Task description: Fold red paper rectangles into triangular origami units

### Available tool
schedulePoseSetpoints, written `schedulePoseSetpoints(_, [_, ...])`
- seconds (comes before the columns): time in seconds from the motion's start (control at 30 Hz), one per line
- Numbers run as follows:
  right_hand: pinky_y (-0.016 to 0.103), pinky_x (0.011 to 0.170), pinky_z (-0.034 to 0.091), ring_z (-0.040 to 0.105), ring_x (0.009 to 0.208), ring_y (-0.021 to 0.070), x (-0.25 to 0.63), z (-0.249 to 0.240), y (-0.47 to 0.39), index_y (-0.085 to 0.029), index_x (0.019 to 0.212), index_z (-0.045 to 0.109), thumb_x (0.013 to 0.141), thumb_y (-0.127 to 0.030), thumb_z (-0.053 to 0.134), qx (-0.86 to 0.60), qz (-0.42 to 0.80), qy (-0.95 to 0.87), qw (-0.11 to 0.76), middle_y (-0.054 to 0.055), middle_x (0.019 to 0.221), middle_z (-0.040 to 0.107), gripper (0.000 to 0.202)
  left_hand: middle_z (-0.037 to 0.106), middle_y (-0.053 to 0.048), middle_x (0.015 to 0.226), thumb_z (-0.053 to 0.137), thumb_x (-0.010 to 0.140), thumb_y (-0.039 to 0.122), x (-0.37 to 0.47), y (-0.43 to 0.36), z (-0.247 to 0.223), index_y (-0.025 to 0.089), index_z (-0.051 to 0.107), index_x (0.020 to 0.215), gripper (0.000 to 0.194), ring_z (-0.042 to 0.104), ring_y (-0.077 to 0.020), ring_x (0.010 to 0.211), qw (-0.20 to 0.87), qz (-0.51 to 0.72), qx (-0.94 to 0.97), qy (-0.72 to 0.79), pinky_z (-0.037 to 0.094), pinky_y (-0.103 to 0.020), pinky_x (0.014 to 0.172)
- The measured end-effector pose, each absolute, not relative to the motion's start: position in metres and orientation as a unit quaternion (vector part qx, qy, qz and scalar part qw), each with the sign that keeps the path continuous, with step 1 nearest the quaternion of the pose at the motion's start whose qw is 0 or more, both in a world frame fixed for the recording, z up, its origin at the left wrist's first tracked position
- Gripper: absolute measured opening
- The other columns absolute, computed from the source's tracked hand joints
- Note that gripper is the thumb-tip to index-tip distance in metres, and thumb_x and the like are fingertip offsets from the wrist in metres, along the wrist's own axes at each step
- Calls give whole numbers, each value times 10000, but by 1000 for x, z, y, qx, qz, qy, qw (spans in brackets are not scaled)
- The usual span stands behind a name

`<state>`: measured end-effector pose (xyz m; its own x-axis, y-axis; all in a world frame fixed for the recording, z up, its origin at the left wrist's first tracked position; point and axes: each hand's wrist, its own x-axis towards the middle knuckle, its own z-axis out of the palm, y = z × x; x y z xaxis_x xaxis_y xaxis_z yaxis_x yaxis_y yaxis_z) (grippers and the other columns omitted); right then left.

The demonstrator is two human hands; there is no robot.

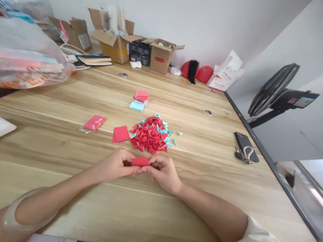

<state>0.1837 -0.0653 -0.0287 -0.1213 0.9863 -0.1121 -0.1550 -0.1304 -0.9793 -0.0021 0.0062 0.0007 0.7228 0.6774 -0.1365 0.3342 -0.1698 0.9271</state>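
A red sheet of paper [140,162] is held between my two hands, just above the table. My left hand [123,164] pinches its left side, and my right hand [163,169] grips the right corner, with the thumbs nearly meeting at the lower edge. Beyond the hands lies a heap of folded red paper triangles [148,137], with light blue triangles [169,132] mixed in along its right and far sides. A ring of joined red pieces [154,121] rests at the back of the heap. Left of it are a few flat red sheets [121,134].
Red paper in clear wrap [94,123] lies to the left. Pink and blue paper stacks [137,106] sit farther back. Cardboard boxes [160,57] line the wall. A phone [246,146] with keys lies at right, near a black fan [275,87]. A plastic bag [30,57] fills the left corner.
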Motion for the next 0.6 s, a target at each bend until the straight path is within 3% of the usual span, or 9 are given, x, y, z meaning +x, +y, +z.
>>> schedulePoseSetpoints(0.13, [201, 362, 311, 430, 387, 58, 186, -27, -63, -183, 621, 606, 711, -493, 792, -459, 611, -444, 468, -33, 526, 555, 372, 561, -6, 505, 693, 723, 431, -4, 7, -3, 194, 674, 531, 306, 427, -118, 454, 544, 97, 744, 375, 268, -232, 432])
schedulePoseSetpoints(0.27, [211, 375, 297, 413, 381, 65, 189, -21, -60, -189, 606, 579, 721, -567, 753, -469, 609, -444, 460, -44, 485, 517, 431, 596, -11, 552, 707, 680, 459, -2, 11, 4, 229, 701, 595, 245, 480, -155, 518, 571, 146, 698, 407, 354, -240, 465])
schedulePoseSetpoints(0.4, [217, 381, 300, 384, 364, 64, 191, -14, -59, -192, 621, 602, 758, -598, 702, -471, 602, -463, 448, -51, 443, 496, 440, 553, -4, 524, 672, 692, 481, 0, 13, 14, 249, 662, 536, 279, 457, -160, 504, 557, 190, 685, 429, 340, -245, 446])
schedulePoseSetpoints(0.5, [217, 360, 284, 352, 338, 54, 193, -11, -58, -199, 501, 507, 815, -622, 621, -478, 601, -471, 433, -34, 411, 501, 539, 554, -5, 528, 668, 681, 497, -1, 13, 14, 247, 659, 523, 297, 455, -158, 504, 538, 204, 688, 442, 342, -241, 451])
schedulePoseSetpoints(0.6, [205, 318, 257, 382, 303, 55, 194, -14, -57, -199, 512, 493, 819, -617, 616, -495, 608, -427, 451, -22, 419, 546, 534, 575, 1, 559, 650, 713, 505, -4, 14, 11, 234, 669, 564, 309, 456, -146, 511, 489, 235, 695, 472, 335, -229, 456])
